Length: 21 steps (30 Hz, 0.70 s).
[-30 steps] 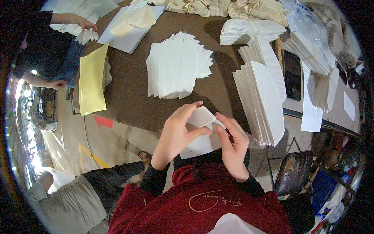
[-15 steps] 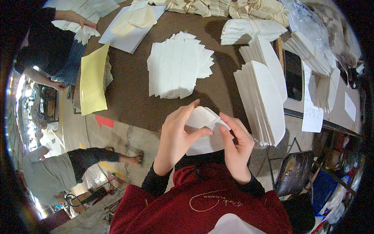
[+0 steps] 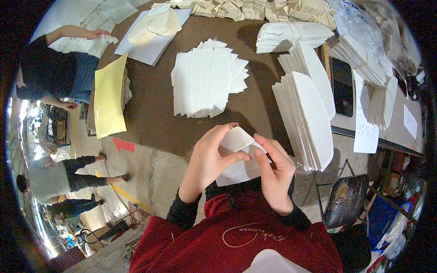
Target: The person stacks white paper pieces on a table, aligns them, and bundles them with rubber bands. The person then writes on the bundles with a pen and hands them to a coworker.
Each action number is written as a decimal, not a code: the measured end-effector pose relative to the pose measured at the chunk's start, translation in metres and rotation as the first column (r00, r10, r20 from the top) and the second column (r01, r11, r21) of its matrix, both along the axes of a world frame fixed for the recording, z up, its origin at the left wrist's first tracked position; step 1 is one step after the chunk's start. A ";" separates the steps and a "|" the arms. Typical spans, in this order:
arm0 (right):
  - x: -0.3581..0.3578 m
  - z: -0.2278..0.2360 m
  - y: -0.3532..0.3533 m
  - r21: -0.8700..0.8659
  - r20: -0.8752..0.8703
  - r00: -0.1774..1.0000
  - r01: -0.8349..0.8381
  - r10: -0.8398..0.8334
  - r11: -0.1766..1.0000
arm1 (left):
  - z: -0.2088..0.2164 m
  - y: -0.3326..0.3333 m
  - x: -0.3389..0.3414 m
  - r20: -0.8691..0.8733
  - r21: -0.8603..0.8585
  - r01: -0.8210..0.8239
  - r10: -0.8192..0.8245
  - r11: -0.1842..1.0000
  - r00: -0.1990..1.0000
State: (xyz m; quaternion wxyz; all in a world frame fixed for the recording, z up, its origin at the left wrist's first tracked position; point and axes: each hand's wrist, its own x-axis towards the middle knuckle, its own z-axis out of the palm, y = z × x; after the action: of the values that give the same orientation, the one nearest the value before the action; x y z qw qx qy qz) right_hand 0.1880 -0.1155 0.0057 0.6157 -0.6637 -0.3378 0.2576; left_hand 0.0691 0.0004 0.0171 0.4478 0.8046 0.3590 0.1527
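Close to my body, below the table's near edge, both hands hold a folded white paper piece [image 3: 241, 173]. My left hand [image 3: 210, 157] closes on its left side, thumb across the front and fingers behind. On its right edge, my right hand [image 3: 276, 166] pinches with thumb and fingers. An upper flap [image 3: 237, 139] bends over between the hands. Fingertips hide part of the fold. Just beyond lies a fanned pile of white paper pieces [image 3: 200, 84] on the brown table [image 3: 145, 113].
White stacks [image 3: 302, 123] stand at the right, near a dark phone-like slab [image 3: 342, 86]. A yellow sheet [image 3: 110, 98] lies left; cream bundles [image 3: 227, 8] line the back. A black chair [image 3: 343, 200] stands lower right. A co-worker [image 3: 54, 68] stands far left, and people walk below.
The upper flap of the paper piece sits slightly differently, with both hands keeping their hold. The co-worker's arm at far left has shifted. A walking person has moved farther away; another shows behind.
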 end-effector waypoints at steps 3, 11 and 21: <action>-0.006 0.000 0.002 0.039 -0.265 0.960 0.105 -0.091 0.994 | -0.006 0.001 -0.002 -0.027 -0.076 -0.003 0.001 0.997 1.000; 0.006 -0.013 0.008 -0.122 -0.189 0.981 -0.058 0.034 0.991 | -0.036 -0.014 0.001 0.129 0.184 -0.191 0.169 0.964 0.977; 0.003 -0.010 0.029 -0.015 -0.498 0.849 -0.211 0.175 0.977 | -0.055 -0.033 -0.020 0.406 0.356 -0.388 0.233 0.850 0.883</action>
State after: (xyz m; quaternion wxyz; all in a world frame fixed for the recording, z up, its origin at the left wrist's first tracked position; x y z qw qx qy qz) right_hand 0.1909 -0.0870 -0.0044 0.6293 -0.5590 -0.2250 0.4907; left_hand 0.0490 -0.0330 -0.0375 0.2855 0.7727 0.3589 0.4389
